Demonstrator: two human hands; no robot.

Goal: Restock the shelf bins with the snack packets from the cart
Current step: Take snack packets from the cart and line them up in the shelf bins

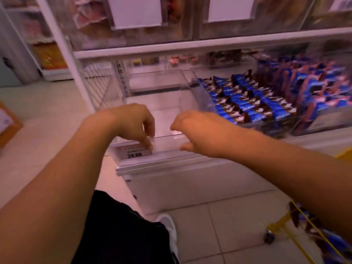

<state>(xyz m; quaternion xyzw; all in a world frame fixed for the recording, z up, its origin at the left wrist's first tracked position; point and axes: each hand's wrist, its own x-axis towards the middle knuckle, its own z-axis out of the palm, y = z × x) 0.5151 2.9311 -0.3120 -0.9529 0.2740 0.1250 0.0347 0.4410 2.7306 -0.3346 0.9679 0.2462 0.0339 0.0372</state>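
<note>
An empty clear plastic bin (pixel 167 111) stands at the left end of the low shelf, with a price tag (pixel 133 151) on its front wall. My left hand (pixel 133 122) pinches that front wall just above the tag. My right hand (pixel 194 130) holds the right end of the same wall, fingers curled over the rim and thumb on the outside. Blue and brown snack packets (pixel 247 103) fill the bin to the right. The yellow cart (pixel 282 223) at the bottom right holds more packets (pixel 323 242) of the same kind.
A further bin of blue and pink packets (pixel 323 86) stands at the far right. Above the white shelf board (pixel 190 44) are clear bins with white labels. A white upright post (pixel 64 54) rises at the left. My leg and shoe (pixel 167 225) are on the tiled floor.
</note>
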